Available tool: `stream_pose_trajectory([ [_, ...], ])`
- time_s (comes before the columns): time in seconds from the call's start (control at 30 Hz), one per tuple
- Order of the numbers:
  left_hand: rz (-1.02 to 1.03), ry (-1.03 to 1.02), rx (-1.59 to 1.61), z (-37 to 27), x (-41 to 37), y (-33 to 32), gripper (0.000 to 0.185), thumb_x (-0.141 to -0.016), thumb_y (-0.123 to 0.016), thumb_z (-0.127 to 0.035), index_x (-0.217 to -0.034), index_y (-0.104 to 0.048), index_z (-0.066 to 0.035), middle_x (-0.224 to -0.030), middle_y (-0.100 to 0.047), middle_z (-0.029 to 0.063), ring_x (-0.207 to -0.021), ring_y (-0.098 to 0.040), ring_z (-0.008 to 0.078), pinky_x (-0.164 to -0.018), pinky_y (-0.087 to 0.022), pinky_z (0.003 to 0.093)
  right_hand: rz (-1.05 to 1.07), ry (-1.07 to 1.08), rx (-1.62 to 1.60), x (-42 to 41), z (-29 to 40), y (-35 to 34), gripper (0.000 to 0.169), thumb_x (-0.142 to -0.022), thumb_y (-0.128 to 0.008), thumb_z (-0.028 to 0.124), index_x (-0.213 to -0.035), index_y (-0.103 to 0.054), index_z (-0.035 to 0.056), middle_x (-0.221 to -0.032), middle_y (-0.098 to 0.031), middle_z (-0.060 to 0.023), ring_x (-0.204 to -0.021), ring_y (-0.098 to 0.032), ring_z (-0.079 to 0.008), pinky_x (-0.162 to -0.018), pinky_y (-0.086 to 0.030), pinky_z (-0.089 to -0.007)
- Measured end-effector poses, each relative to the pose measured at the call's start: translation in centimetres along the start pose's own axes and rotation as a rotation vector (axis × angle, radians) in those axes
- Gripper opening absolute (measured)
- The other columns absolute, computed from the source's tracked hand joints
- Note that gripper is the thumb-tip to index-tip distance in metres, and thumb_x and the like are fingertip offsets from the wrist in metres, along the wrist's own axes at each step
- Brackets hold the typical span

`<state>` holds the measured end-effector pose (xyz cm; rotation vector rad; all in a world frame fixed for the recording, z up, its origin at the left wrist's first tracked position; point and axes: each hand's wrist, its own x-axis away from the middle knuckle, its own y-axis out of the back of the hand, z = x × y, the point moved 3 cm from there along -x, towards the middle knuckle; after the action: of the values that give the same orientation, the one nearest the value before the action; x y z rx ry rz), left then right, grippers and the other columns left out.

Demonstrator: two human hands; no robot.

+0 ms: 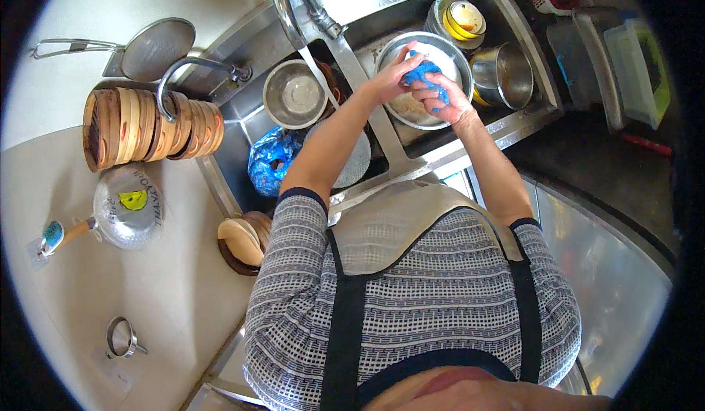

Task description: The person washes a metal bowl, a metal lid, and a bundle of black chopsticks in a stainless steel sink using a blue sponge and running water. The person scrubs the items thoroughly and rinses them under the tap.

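Observation:
My left hand (395, 78) and my right hand (453, 102) are both closed around a crumpled blue cloth (423, 74). They hold it over a round metal basin (467, 70) in the right sink compartment. White suds (440, 53) cover much of the basin's inside, and paler liquid shows along its near side. Behind the basin stand stacked bowls (466, 16), some yellow, with food residue on the top one. A deep metal pot (512, 77) lies tilted to the right of my right hand.
A metal faucet (286, 11) pours water into the left compartment, beside a steel bowl (297, 92). A blue plastic bag (270, 157) and a round metal lid or tray (352, 160) lie there too. Bamboo steamers (146, 127), a mesh strainer (157, 49) and a brush (60, 236) are at left.

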<state>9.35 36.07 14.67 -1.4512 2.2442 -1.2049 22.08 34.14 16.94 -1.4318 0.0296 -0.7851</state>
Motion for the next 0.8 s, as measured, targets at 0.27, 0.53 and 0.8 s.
stream_pose_trajectory([
  [0.27, 0.139, -0.007, -0.293, -2.0, -2.9, -2.3, 0.030, -0.088, -0.061, -0.024, -0.114, -0.062, -0.009, -0.096, -0.062, 0.0042, -0.091, -0.058, 0.0156, -0.081, -0.048, 0.0296, -0.124, -0.086, 0.440, -0.9, 1.2, 1.5, 0.022, -0.084, -0.062, 0.026, -0.074, -0.047, 0.0141, -0.062, -0.038, 0.0074, -0.046, -0.032, -0.0018, -0.037, -0.022, -0.0156],
  [0.53, -0.279, -0.100, -0.546, -2.0, -6.8, -1.8, 0.038, -0.091, -0.055, -0.038, -0.084, -0.063, -0.002, -0.074, -0.060, 0.0038, -0.063, -0.053, 0.0122, -0.059, -0.047, 0.0267, -0.590, 0.156, 1.368, -1.7, 4.2, 0.5, 0.029, -0.082, -0.060, 0.032, -0.084, -0.052, 0.0045, -0.061, -0.051, -0.0064, -0.041, -0.045, -0.0132, -0.034, -0.033, -0.0282],
  [0.8, -0.691, -0.076, -0.217, 0.3, -7.3, 0.9, 0.040, -0.094, -0.049, -0.039, -0.067, -0.045, -0.009, -0.057, -0.045, 0.0003, -0.045, -0.038, 0.0131, -0.042, -0.035, 0.0307, -0.611, 0.298, 2.327, -3.0, 3.1, 1.0, 0.041, -0.081, -0.057, 0.039, -0.092, -0.060, -0.0002, -0.087, -0.064, -0.0234, -0.076, -0.064, -0.0363, -0.070, -0.051, -0.0459],
])
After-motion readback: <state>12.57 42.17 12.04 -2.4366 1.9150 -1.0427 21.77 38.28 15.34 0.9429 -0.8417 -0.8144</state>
